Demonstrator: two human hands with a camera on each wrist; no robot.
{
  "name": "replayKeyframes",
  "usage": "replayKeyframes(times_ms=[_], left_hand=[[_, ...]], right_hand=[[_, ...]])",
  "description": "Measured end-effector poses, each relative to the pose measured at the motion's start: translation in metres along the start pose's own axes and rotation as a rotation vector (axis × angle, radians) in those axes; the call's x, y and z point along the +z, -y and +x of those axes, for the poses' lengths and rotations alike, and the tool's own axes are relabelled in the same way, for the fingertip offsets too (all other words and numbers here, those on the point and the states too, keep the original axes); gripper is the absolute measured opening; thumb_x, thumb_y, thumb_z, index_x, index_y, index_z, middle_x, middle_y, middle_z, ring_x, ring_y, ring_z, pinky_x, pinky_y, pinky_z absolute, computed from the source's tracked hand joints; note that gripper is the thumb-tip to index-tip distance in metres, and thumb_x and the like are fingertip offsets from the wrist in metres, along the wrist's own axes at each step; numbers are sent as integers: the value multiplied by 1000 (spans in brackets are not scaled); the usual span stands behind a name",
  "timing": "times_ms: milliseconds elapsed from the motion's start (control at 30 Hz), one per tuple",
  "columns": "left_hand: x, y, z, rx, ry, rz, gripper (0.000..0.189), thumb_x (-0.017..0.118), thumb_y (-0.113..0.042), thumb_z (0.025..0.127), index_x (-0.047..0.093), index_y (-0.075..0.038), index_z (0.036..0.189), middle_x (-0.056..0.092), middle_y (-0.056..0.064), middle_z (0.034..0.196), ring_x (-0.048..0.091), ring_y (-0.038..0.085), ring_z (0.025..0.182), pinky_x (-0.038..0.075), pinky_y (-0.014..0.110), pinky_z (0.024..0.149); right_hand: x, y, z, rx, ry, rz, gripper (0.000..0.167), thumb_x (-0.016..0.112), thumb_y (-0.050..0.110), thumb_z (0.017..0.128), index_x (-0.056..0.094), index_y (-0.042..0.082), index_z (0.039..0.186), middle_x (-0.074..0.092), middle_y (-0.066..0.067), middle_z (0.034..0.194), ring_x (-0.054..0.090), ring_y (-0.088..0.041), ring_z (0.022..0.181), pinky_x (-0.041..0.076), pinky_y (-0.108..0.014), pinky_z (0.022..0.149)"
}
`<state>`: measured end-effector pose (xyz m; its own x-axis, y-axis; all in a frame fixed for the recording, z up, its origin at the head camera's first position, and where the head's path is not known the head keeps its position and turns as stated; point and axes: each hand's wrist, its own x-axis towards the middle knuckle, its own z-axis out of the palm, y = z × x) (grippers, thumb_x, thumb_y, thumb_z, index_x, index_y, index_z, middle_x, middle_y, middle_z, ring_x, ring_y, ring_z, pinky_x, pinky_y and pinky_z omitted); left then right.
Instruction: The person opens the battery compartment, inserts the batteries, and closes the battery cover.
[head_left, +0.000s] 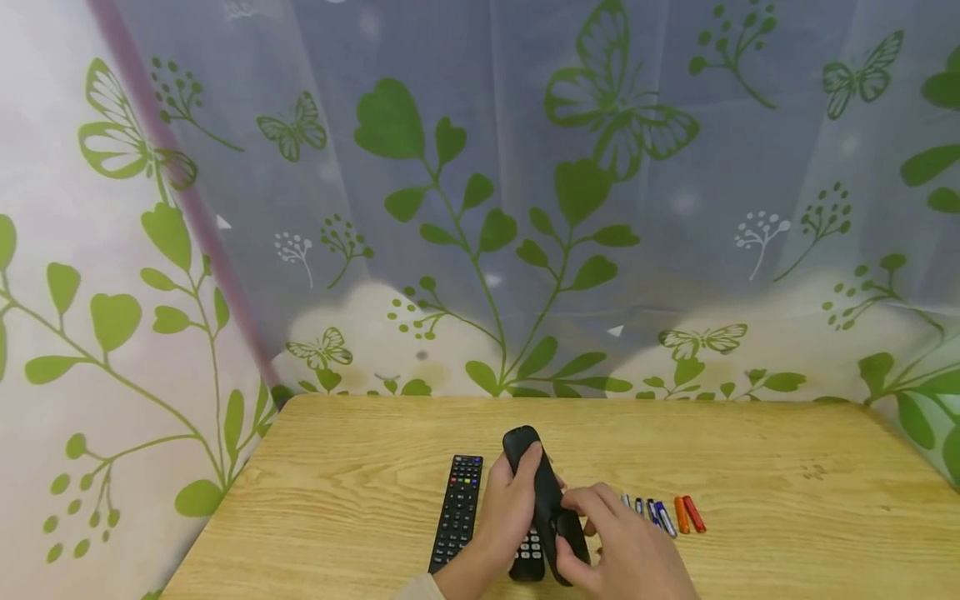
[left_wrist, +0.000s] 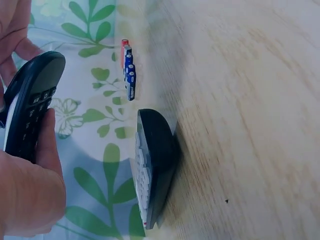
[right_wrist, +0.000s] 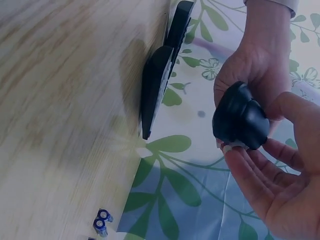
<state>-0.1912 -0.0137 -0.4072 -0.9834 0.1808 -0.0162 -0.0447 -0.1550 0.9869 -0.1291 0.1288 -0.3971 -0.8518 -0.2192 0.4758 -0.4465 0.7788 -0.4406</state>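
My left hand (head_left: 504, 508) grips a black remote control (head_left: 534, 475) tilted above the table, its smooth back facing up. In the left wrist view, the keys of this remote control (left_wrist: 37, 107) show on its other side. At its lower end, my right hand (head_left: 630, 546) pinches the black battery cover (head_left: 574, 535) between thumb and fingers. A dark gap shows between cover and body in the head view. Seen from the right wrist, the cover (right_wrist: 252, 122) hides most of the remote control behind it; the battery compartment is hidden.
On the wooden table (head_left: 337, 467), a long black remote control (head_left: 457, 508) lies left of my hands. A shorter one with pale keys (head_left: 529, 567) lies partly under the held one. Several blue-and-silver batteries (head_left: 654, 512), an orange battery (head_left: 682, 515) and a red battery (head_left: 694, 514) lie to the right.
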Motion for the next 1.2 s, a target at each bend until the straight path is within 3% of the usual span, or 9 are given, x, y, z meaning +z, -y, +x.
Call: replayKeyframes(times_ms=[233,367,467,567,667,800,933,1200], left_hand=[[-2,3,1,-61,12,-35,48,44,-44,100,48,0,120,64,11,90,66,23,75,56,32,64],[-4,4,3,-96,18,-85,52,46,-46,99,45,0,124,65,15,94,69,30,79,57,39,66],[-4,3,4,-106,25,-111,53,47,-44,99,42,0,129,64,15,94,69,30,79,57,40,68],[-3,3,5,-114,27,-120,51,47,-42,99,43,0,129,64,15,94,69,28,78,57,41,68],[-3,4,7,-118,24,-133,47,48,-39,100,46,1,125,64,15,93,70,29,77,57,42,70],[-6,5,7,-120,25,-147,46,49,-36,100,45,2,126,63,18,96,69,31,79,57,43,71],[-10,6,6,-124,34,-143,49,50,-35,100,42,3,129,63,19,99,69,32,82,57,44,71],[-12,7,6,-119,41,-144,59,50,-34,100,31,6,139,62,22,100,69,33,82,57,45,71]], right_hand=[[-7,-3,-1,88,5,78,30,79,16,74,60,26,95,53,17,90,51,1,66,43,-19,48],[-13,-12,1,51,-49,107,32,79,9,73,61,24,96,54,16,90,53,0,67,44,-17,47],[-22,-23,3,52,-89,70,33,78,9,73,62,23,98,55,16,92,53,1,67,46,-18,49],[-35,-35,5,111,-79,-2,31,77,12,76,62,21,101,57,13,96,56,-1,70,47,-20,52],[-51,-53,7,167,-43,-48,29,74,15,80,62,16,106,59,6,101,58,-7,75,49,-21,54],[-74,-85,10,253,22,-18,31,70,16,85,60,7,112,59,-6,105,60,-16,80,52,-23,58],[-92,-125,9,327,66,-37,36,68,19,88,56,0,116,59,-15,105,62,-21,80,53,-33,59],[-100,-188,7,398,229,-91,38,65,23,89,55,-6,111,59,-13,93,61,-23,75,50,-37,56]])
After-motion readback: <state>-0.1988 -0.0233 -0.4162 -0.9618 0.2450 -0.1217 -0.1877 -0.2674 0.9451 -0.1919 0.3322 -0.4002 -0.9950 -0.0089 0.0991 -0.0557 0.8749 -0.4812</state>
